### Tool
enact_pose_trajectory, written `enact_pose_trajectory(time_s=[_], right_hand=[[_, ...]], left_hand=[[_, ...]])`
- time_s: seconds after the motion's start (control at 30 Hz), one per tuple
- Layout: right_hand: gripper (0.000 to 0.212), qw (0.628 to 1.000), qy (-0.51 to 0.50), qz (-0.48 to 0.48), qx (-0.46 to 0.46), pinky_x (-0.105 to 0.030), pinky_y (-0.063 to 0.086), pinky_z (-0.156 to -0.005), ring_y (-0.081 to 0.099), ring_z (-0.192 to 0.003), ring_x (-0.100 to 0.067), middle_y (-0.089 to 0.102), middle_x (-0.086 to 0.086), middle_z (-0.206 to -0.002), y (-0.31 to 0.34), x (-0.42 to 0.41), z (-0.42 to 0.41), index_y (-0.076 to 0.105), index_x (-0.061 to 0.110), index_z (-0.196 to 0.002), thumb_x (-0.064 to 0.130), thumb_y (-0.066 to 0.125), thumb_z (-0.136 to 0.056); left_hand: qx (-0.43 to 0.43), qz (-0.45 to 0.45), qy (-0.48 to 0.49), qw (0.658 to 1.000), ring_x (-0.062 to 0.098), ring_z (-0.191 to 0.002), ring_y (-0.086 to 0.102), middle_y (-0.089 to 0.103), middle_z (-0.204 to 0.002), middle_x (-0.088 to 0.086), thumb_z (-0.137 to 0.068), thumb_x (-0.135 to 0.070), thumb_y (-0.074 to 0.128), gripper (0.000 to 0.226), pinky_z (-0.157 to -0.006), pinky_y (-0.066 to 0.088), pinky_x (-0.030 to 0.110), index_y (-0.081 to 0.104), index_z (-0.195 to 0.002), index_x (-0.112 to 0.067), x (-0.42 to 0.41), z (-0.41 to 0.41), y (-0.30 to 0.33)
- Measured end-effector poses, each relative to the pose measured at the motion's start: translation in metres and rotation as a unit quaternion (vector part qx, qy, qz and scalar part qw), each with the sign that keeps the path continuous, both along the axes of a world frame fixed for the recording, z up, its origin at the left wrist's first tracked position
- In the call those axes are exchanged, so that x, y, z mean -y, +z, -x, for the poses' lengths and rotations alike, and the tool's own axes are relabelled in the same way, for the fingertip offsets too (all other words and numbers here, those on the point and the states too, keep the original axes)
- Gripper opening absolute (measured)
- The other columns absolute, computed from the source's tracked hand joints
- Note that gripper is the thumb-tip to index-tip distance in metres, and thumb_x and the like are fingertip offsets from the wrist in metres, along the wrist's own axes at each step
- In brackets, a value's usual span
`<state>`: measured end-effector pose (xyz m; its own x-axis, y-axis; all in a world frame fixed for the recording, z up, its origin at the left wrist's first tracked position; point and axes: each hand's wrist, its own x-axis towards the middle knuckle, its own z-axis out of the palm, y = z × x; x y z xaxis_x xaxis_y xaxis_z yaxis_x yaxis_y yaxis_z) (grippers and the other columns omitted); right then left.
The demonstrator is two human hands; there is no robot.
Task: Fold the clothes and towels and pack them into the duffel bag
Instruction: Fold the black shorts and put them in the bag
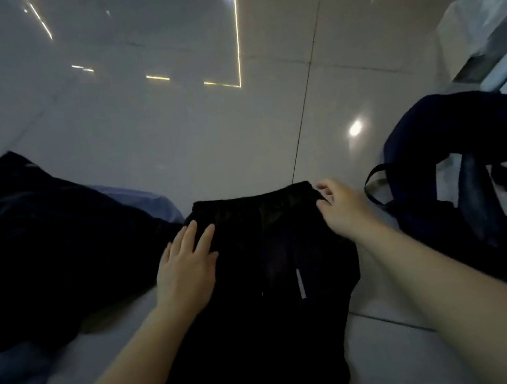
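A pair of black shorts (pixel 270 288) lies flat on the tiled floor straight in front of me, waistband at the far end. My left hand (pixel 187 267) rests flat on the left side of the shorts just below the waistband, fingers straight. My right hand (pixel 340 208) pinches the right corner of the waistband between thumb and fingers. The dark navy duffel bag (pixel 461 180) sits on the floor to the right, with a black strap and a white label showing.
A heap of dark clothes (pixel 34 251) lies to the left, over a pale blue cloth (pixel 148 204). Glossy floor tiles (pixel 204 133) stretch ahead. A pale covered object (pixel 483 19) stands at the far right.
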<state>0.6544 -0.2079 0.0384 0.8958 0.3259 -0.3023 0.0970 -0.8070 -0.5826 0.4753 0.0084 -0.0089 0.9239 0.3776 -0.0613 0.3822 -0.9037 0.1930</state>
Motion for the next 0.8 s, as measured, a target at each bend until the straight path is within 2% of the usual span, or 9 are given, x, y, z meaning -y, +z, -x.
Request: enact_pose_trajectory(time_s=[0.07, 0.13, 0.17, 0.23, 0.3, 0.37, 0.5, 0.6, 0.8], right_hand=[[0.040, 0.999, 0.008, -0.005, 0.039, -0.033, 0.034, -0.107, 0.040, -0.131, -0.022, 0.045, -0.005, -0.142, -0.035, -0.004, 0.031, 0.044, 0.016, -0.139, 0.020, 0.044, -0.099], [0.047, 0.997, 0.038, 0.008, 0.064, -0.032, 0.020, -0.116, 0.022, -0.143, -0.020, 0.029, -0.004, -0.154, -0.068, -0.005, 0.067, 0.035, 0.018, -0.146, 0.028, 0.042, -0.101], [0.051, 0.997, 0.049, 0.020, 0.063, -0.033, 0.015, -0.118, 0.012, -0.146, -0.020, 0.020, -0.003, -0.158, -0.084, -0.004, 0.083, 0.030, 0.021, -0.149, 0.033, 0.041, -0.101], [0.057, 0.996, 0.040, 0.061, 0.043, -0.037, 0.012, -0.119, 0.003, -0.148, -0.022, 0.008, -0.004, -0.161, -0.115, 0.005, 0.105, 0.022, 0.027, -0.152, 0.042, 0.038, -0.100], [0.060, 0.994, 0.005, 0.105, 0.042, -0.039, 0.015, -0.118, 0.005, -0.148, -0.025, 0.010, -0.009, -0.161, -0.141, 0.020, 0.116, 0.018, 0.028, -0.153, 0.053, 0.029, -0.098], [0.066, 0.987, 0.005, 0.140, 0.082, -0.041, 0.019, -0.114, 0.014, -0.146, -0.028, 0.019, -0.014, -0.159, -0.157, 0.029, 0.115, 0.024, 0.025, -0.152, 0.059, 0.017, -0.096], [0.068, 0.979, -0.017, 0.164, 0.121, -0.045, 0.024, -0.113, 0.020, -0.145, -0.032, 0.023, -0.017, -0.157, -0.167, 0.021, 0.078, 0.030, 0.021, -0.150, 0.056, 0.023, -0.093], [0.070, 0.976, -0.029, 0.160, 0.147, -0.045, 0.021, -0.114, 0.020, -0.145, -0.033, 0.024, -0.019, -0.156, -0.170, 0.008, 0.035, 0.031, 0.020, -0.150, 0.057, 0.021, -0.092], [0.068, 0.976, -0.035, 0.153, 0.153, -0.040, 0.009, -0.117, 0.009, -0.148, -0.028, 0.014, -0.014, -0.160, -0.173, -0.006, 0.002, 0.022, 0.025, -0.153, 0.056, 0.024, -0.092]], left_hand=[[-0.024, 0.058, 0.042, 0.997, 0.028, -0.146, 0.018, 0.020, -0.158, 0.010, -0.099, -0.044, 0.038, 0.055, -0.117, 0.019, 0.044, 0.029, -0.150, -0.023, 0.016, 0.017, -0.030], [-0.067, 0.079, 0.057, 0.993, 0.025, -0.147, 0.012, 0.011, -0.159, 0.007, -0.095, -0.060, 0.018, 0.064, -0.118, 0.012, 0.044, 0.020, -0.151, -0.028, 0.030, 0.034, -0.059], [-0.090, 0.078, 0.049, 0.992, 0.025, -0.146, 0.015, 0.011, -0.158, 0.006, -0.093, -0.064, 0.009, 0.068, -0.118, 0.011, 0.044, 0.017, -0.150, -0.029, 0.036, 0.042, -0.074], [-0.120, 0.055, 0.027, 0.991, 0.027, -0.144, 0.023, 0.018, -0.156, 0.009, -0.095, -0.064, 0.004, 0.069, -0.117, 0.009, 0.042, 0.019, -0.150, -0.028, 0.042, 0.056, -0.098], [-0.125, 0.032, 0.021, 0.991, 0.026, -0.143, 0.021, 0.022, -0.155, 0.013, -0.097, -0.061, 0.008, 0.067, -0.115, 0.006, 0.044, 0.023, -0.151, -0.025, 0.042, 0.062, -0.111], [-0.098, 0.017, 0.026, 0.995, 0.026, -0.143, 0.019, 0.024, -0.155, 0.014, -0.096, -0.061, 0.009, 0.067, -0.115, 0.007, 0.045, 0.024, -0.150, -0.025, 0.039, 0.054, -0.117], [-0.064, -0.005, 0.018, 0.998, 0.026, -0.142, 0.025, 0.030, -0.154, 0.013, -0.095, -0.061, 0.014, 0.065, -0.115, 0.010, 0.047, 0.025, -0.150, -0.028, 0.020, 0.013, -0.121], [-0.054, -0.021, 0.024, 0.998, 0.025, -0.144, 0.023, 0.026, -0.156, 0.011, -0.093, -0.061, 0.020, 0.065, -0.115, 0.008, 0.045, 0.021, -0.150, -0.031, 0.002, -0.024, -0.126], [-0.038, -0.040, 0.027, 0.998, 0.023, -0.147, 0.014, 0.017, -0.159, 0.009, -0.091, -0.064, 0.016, 0.067, -0.117, 0.003, 0.044, 0.014, -0.151, -0.033, -0.014, -0.059, -0.129]])
